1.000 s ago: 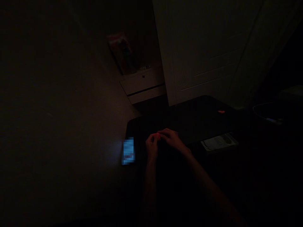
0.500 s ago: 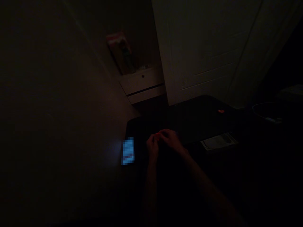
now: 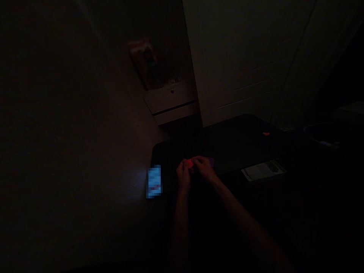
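Now, just below the frame's centre, the left hand (image 3: 184, 177) and the right hand (image 3: 205, 169) pinch a small red piece (image 3: 190, 163), lying between their fingertips. Its long axis I cannot tell.

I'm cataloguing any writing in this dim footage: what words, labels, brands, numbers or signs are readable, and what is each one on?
No text is readable.
Lit screen: pixelated, unreadable.
Pale flat item: too dim and small to read.
Red-topped item: too dark and blurred.
Red piece between the left hand and right hand: too small to tell.
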### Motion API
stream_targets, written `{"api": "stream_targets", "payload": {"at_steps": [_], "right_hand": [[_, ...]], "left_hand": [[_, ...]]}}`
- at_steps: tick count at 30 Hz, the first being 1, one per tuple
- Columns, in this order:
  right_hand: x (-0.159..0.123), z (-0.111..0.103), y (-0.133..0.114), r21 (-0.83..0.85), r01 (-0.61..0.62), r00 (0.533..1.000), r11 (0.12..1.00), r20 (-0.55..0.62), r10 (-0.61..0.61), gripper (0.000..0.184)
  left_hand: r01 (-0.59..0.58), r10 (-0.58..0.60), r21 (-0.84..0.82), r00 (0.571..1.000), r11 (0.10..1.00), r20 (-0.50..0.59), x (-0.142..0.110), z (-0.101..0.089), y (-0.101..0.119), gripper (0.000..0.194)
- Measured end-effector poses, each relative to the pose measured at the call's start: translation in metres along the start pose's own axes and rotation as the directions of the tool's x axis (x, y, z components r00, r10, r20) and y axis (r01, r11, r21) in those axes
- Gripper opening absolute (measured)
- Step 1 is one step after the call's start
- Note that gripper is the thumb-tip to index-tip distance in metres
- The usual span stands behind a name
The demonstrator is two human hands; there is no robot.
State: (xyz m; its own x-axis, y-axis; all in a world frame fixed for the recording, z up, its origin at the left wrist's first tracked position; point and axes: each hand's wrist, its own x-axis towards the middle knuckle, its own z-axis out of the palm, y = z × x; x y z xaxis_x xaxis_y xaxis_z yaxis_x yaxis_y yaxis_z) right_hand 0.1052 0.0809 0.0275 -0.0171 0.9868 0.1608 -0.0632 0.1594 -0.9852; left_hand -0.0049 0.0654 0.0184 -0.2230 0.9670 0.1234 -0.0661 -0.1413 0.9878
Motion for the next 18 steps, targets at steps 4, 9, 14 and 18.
{"api": "stream_targets", "payload": {"at_steps": [4,9,14,18], "right_hand": [[-0.0027,0.0046,-0.0012,-0.012,0.023,1.000,1.000,-0.015,-0.023,0.021],[-0.0070,0.0007,-0.0042,-0.248,0.267,0.964,0.931,0.057,-0.261,0.017],[-0.0086,-0.0014,-0.0033,-0.299,0.315,0.949,0.901,0.111,-0.295,0.014],[-0.0079,-0.0040,-0.0023,-0.276,0.329,0.941,0.903,0.170,-0.291,0.012]], "left_hand": [[0.031,-0.037,-0.144,0.998,0.989,-0.042,0.0026,0.0015,-0.0003,0.054],[0.004,-0.014,-0.158,0.998,0.987,-0.057,0.0034,-0.0001,-0.0022,0.054],[0.020,-0.030,-0.186,0.998,0.982,-0.053,0.0025,-0.0006,-0.0003,0.056],[0.031,-0.041,-0.160,0.997,0.987,-0.061,0.0030,-0.0010,0.0001,0.056]]}}
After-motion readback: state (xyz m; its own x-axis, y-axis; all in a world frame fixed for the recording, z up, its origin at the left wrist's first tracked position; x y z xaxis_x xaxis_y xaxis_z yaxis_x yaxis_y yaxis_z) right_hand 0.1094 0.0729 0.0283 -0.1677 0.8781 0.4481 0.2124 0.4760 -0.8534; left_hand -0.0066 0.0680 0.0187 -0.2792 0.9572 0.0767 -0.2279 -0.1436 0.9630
